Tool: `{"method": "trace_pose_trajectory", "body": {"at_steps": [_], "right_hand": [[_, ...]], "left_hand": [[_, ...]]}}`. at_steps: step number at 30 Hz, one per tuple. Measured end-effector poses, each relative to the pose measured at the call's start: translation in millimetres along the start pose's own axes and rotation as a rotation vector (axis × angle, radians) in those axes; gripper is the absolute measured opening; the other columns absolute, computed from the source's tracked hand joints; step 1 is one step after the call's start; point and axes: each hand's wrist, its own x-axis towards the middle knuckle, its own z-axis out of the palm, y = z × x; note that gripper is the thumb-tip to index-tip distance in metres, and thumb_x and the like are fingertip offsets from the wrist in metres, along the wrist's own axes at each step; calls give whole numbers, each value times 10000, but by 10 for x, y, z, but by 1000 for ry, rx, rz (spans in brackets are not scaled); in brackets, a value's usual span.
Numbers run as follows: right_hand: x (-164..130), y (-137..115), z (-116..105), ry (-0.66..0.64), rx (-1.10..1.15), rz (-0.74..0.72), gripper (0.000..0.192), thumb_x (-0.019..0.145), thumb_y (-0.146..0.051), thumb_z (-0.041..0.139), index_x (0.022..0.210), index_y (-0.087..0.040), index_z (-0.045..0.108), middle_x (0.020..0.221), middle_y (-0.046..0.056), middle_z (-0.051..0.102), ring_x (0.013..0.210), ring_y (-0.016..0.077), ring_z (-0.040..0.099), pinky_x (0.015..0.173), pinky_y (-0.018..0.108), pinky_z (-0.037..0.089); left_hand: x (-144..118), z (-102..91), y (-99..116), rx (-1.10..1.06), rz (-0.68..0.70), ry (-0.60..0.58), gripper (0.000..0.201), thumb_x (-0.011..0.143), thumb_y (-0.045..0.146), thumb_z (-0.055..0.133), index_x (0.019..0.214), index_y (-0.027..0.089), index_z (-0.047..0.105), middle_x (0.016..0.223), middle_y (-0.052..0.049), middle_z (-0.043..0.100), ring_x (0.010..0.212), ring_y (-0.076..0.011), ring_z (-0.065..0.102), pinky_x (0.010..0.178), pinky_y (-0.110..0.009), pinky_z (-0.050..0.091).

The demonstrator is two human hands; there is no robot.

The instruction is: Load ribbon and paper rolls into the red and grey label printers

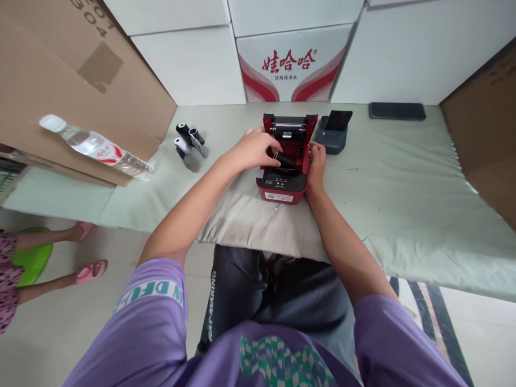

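A red and black label printer (281,188) stands on the cloth-covered table with its lid raised. My left hand (258,148) reaches in from the left side, its thumb and fingers pinching the end of a black ribbon roll (286,159) that lies inside the printer. Against the printer's right side, near the lid hinge, my right hand (316,164) grips the housing; part of its fingers is hidden behind it. Just behind that hand sits a small dark blue printer (331,138) with a black flap tilted up.
Several black rolls (189,145) stand to the left. A water bottle (99,148) lies near a large cardboard box (116,86). A phone (397,111) lies at the back right, before white boxes (292,54). Another person's legs (52,285) show at lower left.
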Motion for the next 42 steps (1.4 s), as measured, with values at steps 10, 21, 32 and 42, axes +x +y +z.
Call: {"method": "trace_pose_trajectory", "body": {"at_steps": [10, 21, 32, 42], "right_hand": [[10, 31, -11, -4, -42, -12, 509, 856, -761, 591, 1062, -297, 558, 1012, 8, 656, 904, 181, 658, 842, 356, 586], [43, 63, -34, -23, -80, -49, 501, 870, -753, 566, 1056, -289, 558, 1025, 15, 644, 953, 185, 649, 903, 367, 571], [71, 71, -35, -48, -76, -76, 528, 855, -770, 588, 1091, -298, 604, 1142, 16, 687, 1092, 205, 671, 1046, 419, 561], [42, -153, 5, -202, -11, -160, 558, 897, -764, 572, 1284, -367, 629, 1418, 20, 643, 1436, 245, 558, 1166, 500, 524]], "left_hand": [[-215, 35, -190, -140, 26, 97, 307, 807, 380, 818, 1087, 257, 846, 1070, -52, 788, 1081, -294, 666, 1059, -470, 469], [-11, 182, -124, 48, -16, 19, 362, 747, 421, 879, 1057, 235, 858, 1196, -128, 692, 1248, -384, 569, 1087, -519, 446], [136, 117, 218, 283, -130, -117, 241, 838, 359, 791, 979, 174, 853, 1245, -176, 700, 1376, -436, 498, 1150, -540, 332], [-609, 62, 186, -37, 132, 79, 237, 991, 421, 648, 1027, 292, 844, 1046, -61, 756, 1094, -277, 670, 1037, -461, 431]]}}
